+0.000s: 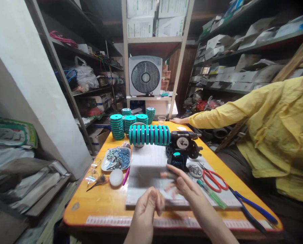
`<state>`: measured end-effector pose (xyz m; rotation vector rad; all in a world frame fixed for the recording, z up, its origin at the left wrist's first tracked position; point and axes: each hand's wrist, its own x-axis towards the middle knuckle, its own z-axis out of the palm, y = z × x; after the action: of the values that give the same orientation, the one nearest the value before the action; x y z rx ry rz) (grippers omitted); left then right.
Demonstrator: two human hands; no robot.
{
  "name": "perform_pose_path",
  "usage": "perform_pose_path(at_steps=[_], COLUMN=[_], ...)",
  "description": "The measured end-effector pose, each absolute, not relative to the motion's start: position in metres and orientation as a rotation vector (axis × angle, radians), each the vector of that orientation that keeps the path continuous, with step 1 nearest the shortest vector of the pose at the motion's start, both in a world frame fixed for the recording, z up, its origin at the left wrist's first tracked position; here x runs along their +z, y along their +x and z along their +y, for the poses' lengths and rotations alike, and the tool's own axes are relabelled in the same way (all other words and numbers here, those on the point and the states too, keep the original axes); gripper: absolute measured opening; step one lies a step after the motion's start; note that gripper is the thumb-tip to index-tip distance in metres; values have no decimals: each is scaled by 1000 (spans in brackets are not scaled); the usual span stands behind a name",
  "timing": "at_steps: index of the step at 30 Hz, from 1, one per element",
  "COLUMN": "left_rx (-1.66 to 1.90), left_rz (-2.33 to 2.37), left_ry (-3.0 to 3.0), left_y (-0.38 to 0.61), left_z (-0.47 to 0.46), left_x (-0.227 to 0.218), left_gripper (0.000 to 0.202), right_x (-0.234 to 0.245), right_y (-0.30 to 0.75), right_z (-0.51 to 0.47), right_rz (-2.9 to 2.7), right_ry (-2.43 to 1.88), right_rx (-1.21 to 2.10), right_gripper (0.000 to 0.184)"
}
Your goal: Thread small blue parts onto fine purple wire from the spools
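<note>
My left hand (pixel 148 205) is closed above the near edge of the pale board (pixel 145 173), thumb against curled fingers. Whatever it may hold is hidden. To its right, my right hand (pixel 185 185) hangs over the board, its fingers stretched and spread, partly smeared by motion. No object shows in it. Beyond both hands stands a black hand-cranked winding machine (pixel 183 144) with a round dial. A row of teal ring-shaped coil spools (pixel 149 135) sits on its shaft. One small teal piece (pixel 176 154) shows at the machine's base.
Left on the table: a white tray of screws (pixel 116 159), a round white lid (pixel 116 177), a purple pen (pixel 126 174). Right: red-handled scissors (pixel 215 180), a green screwdriver (pixel 212 195), blue-handled pliers (pixel 255 207). Stacked teal spools (pixel 117 127) stand behind. A person in yellow (pixel 276 112) sits right.
</note>
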<state>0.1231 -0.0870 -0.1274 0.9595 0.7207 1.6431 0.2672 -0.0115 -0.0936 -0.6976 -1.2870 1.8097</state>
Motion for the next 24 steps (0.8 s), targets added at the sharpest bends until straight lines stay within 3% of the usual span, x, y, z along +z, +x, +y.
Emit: perform_pose_path(at_steps=[3,5,10,13,15,18,21,24], left_rx=[1590,1542,1444,1442,1542,1635,1504,1339], left_rz=[712,706,770,841,841,773,692,634], left_ry=[949,943,953,930,862,791,726,718], left_y=[124,124,115,99,88,79,81,89], left_z=[-92,-95,-111,-119,-117,-99,-70,-49], left_x=[-131,-135,-150,-153,-145,-119,-85,-62], left_gripper=[50,53,56,45,39,51,62,57], right_x=[-79,-70,-65,-74,-80,-87,-94,-105], right_y=[229,207,190,194,198,201,202,207], right_z=[-7,-8,-15,-22,-27,-37,-46,-55], right_rz=[-1154,-1116,-1045,-1031,-1030,-1060,-1146,-1301], right_ry=[-526,-443,-375,-400,-423,-468,-539,-625], right_rx=[2022,2191,2376,2361,2324,2282,2259,2222], right_gripper=[80,83,60,43,46,54,58,55])
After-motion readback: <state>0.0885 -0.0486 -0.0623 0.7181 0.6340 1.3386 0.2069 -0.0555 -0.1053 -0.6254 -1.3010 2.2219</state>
